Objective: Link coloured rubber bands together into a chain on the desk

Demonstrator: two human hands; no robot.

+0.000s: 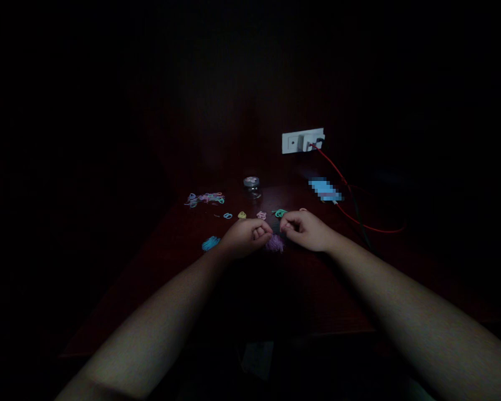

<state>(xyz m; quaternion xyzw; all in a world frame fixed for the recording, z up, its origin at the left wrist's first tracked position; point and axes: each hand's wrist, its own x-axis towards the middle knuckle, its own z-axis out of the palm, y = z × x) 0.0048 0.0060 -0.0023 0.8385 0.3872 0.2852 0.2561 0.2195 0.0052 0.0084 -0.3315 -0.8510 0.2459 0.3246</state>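
My left hand (250, 235) is closed in a pinch just above the left side of a purple bundle of thin bands (275, 243). Facing it, my right hand (303, 229) is also closed, thumb against fingers, to the right of that bundle. A narrow gap separates the two hands. Anything between the fingertips is too small and dark to make out. Behind my hands lie a green bunch (280, 213), a pink bunch (261, 215), a yellow bunch (242, 215) and a small light-blue one (227, 215). A brighter blue bundle (211, 243) rests beside my left wrist.
A mixed-colour tangle of bands (204, 199) lies at the back left of the dark red table (167, 278). A clear lidded jar (251, 187) stands at the back. A phone (325, 190), its screen blurred, connects by red cable (376, 228) to a wall socket (292, 142).
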